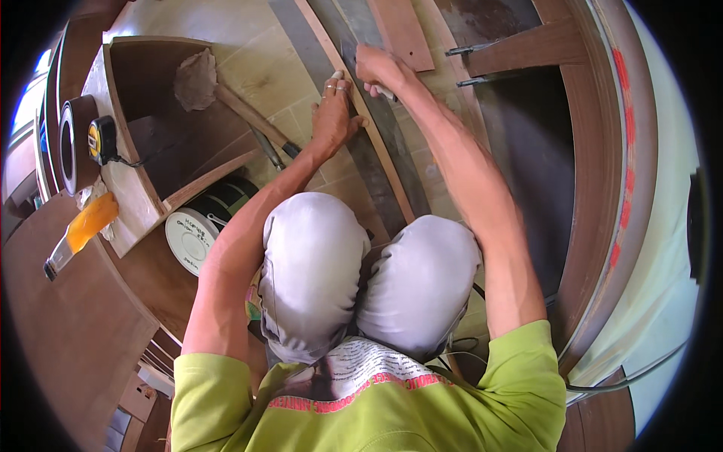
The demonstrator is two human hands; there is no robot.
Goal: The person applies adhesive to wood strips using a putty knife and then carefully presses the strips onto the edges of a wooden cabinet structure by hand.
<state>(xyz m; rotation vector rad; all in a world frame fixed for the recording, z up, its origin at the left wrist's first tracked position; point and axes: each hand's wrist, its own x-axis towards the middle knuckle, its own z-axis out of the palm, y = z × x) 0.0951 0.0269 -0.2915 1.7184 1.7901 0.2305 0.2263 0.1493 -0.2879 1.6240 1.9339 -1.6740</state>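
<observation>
A narrow wooden strip (385,169) runs lengthwise over dark flat sheets (369,167) on the tiled floor, ahead of my knees. My left hand (334,117) lies on the strip with fingers stretched forward and thumb spread across it; bands show on its fingers. Just to the right, my right hand (382,69) is closed in a fist above the dark sheet. A short pale end of a tool pokes out below that fist, but the rest is hidden by my fingers. A flat reddish-brown board (403,34) lies beyond my right hand.
An open wooden box (162,203) stands at left, bearing a tape measure (100,141), a tape roll (73,143) and an orange-and-clear object (84,226). A wooden handle (252,113) leans by it, near a white-lidded can (190,237). A brown wooden frame (576,151) with metal slides curves along the right.
</observation>
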